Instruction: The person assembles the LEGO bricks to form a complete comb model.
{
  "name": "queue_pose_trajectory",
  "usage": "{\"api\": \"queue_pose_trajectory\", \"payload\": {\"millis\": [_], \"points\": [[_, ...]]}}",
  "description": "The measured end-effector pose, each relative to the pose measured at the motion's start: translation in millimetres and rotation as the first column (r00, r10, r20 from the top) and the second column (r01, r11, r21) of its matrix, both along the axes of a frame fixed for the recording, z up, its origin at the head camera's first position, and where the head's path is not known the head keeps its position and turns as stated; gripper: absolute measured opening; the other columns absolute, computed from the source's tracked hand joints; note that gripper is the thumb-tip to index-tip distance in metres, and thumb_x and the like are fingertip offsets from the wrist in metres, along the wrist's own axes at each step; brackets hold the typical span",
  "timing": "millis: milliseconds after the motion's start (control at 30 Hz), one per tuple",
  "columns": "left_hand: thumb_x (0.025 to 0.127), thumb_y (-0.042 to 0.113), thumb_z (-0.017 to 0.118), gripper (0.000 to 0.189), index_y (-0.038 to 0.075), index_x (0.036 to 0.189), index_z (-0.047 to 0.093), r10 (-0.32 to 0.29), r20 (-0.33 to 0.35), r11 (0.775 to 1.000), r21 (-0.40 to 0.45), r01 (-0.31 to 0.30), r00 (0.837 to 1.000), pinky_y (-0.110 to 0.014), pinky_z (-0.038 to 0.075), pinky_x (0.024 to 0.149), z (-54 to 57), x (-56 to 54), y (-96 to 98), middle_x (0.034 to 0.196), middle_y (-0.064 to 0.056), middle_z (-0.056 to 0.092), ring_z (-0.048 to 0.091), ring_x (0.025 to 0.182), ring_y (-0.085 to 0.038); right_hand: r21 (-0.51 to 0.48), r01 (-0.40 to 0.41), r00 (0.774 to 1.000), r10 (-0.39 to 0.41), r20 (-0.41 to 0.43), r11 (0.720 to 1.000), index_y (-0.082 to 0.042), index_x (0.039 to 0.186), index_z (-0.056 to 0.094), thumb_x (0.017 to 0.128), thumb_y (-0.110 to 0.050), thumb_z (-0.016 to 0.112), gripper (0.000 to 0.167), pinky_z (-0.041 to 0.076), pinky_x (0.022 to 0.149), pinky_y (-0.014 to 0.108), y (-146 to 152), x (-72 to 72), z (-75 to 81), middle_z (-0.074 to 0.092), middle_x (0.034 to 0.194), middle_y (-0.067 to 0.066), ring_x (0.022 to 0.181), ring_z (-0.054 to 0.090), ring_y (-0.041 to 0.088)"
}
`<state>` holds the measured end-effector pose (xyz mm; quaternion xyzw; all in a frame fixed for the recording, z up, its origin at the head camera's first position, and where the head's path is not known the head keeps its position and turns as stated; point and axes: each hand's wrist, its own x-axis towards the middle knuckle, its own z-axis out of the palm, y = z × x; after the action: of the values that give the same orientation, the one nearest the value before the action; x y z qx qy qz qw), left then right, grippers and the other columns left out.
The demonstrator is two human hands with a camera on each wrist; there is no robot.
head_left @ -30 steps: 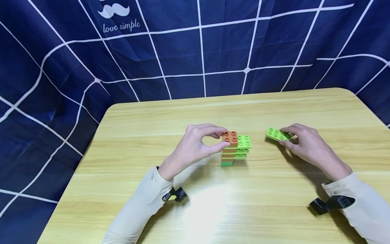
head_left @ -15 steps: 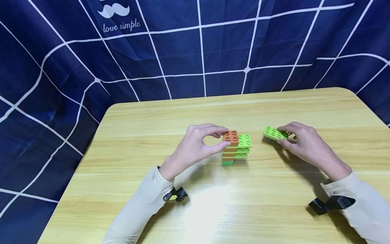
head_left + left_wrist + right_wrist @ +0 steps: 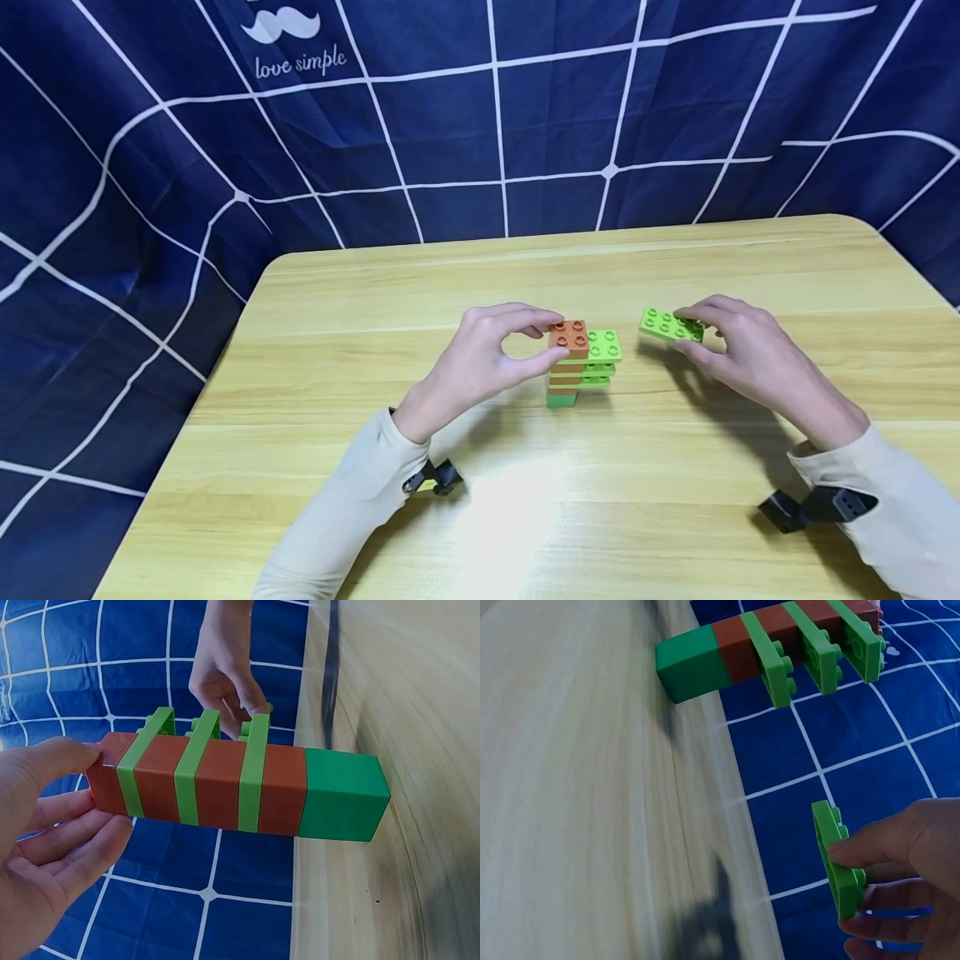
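Observation:
A tower of toy building bricks (image 3: 217, 780) stands upright on the table: a dark green brick (image 3: 345, 795) at the bottom, then brown-orange bricks alternating with thin light green plates that jut out to the right. My left hand (image 3: 480, 358) grips the top orange brick (image 3: 570, 337) between thumb and fingers. To the right of the tower, my right hand (image 3: 750, 358) pinches a loose light green plate brick (image 3: 663, 323) by its right end. That plate is held above the table, studs up, apart from the tower.
The wooden table (image 3: 337, 333) has rounded back corners. Behind it hangs a dark blue curtain (image 3: 555, 117) with white grid lines. A small black wrist camera (image 3: 813, 508) is strapped on the right wrist, another (image 3: 435, 477) on the left.
My right hand has moved a little left and away from me with the light green plate brick, closer to the tower. The left hand stays on the top orange brick.

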<state>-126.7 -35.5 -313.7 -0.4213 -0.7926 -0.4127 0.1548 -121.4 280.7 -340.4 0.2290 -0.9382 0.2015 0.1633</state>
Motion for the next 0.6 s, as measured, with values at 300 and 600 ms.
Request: {"api": "queue_pose_trajectory", "payload": {"millis": [300,600], "points": [[0.082,0.015,0.076,0.028,0.001,0.106,0.072,0.003,0.003,1.000,0.000,-0.003,1.000,-0.013,0.051,0.080,0.6,0.1,-0.2,0.099,-0.008,0.073,0.067,0.083,-0.017,-0.010,-0.054,0.997,0.054,-0.053,0.998,0.004,0.111,0.065,0.076,-0.003,0.077,0.038,0.051,0.075,0.053,-6,0.9,7.2,0.065,0.100,0.017,0.088,0.062,0.035],[0.083,0.015,0.076,0.028,0.001,0.107,0.071,0.005,0.006,1.000,-0.013,-0.005,1.000,-0.013,0.050,0.081,1.9,0.5,0.0,0.099,-0.008,0.073,0.066,0.084,-0.017,-0.005,-0.074,0.994,0.073,-0.075,0.997,0.003,0.111,0.066,0.074,-0.002,0.078,0.039,0.051,0.069,0.049,-12,1.3,12.8,0.065,0.098,0.016,0.083,0.062,0.030]]}}
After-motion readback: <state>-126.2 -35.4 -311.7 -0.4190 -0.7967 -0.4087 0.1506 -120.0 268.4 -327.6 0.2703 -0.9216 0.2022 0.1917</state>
